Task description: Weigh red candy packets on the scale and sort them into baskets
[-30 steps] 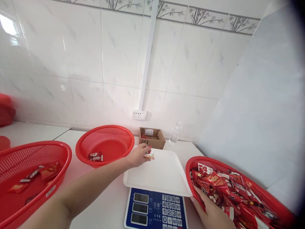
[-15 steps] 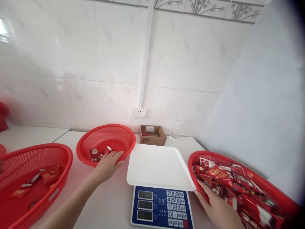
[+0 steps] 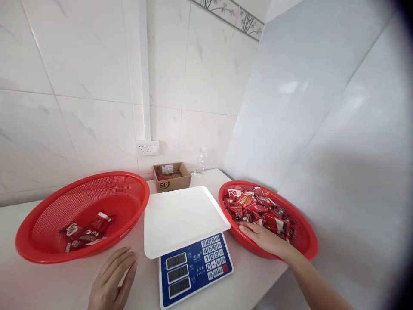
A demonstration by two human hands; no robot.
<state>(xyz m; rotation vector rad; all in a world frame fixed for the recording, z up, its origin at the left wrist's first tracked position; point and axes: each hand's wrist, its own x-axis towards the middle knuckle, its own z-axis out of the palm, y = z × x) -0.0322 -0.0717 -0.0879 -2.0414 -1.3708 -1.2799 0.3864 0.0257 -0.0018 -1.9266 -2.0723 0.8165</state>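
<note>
My left hand (image 3: 111, 280) lies flat and open on the white counter, just in front of the left red basket (image 3: 35, 219), holding nothing. That basket holds a few red snack packets (image 3: 85, 230). My right hand (image 3: 263, 237) rests open on the near rim of the right red basket (image 3: 306, 234), which is full of several red packets (image 3: 258, 209). Between the baskets stands a scale with a bare white pan (image 3: 180, 217) and a blue keypad panel (image 3: 195, 269).
A small open cardboard box (image 3: 171, 176) sits against the tiled wall behind the scale, with a clear plastic bottle (image 3: 200, 162) beside it. A wall socket (image 3: 147, 147) is above. A grey-white panel rises on the right. The counter edge runs near the right basket.
My left hand carried a packet from the scale pan to the left basket, dropped it and drew back to the counter. The view swung right; the far-left basket is out of sight.
</note>
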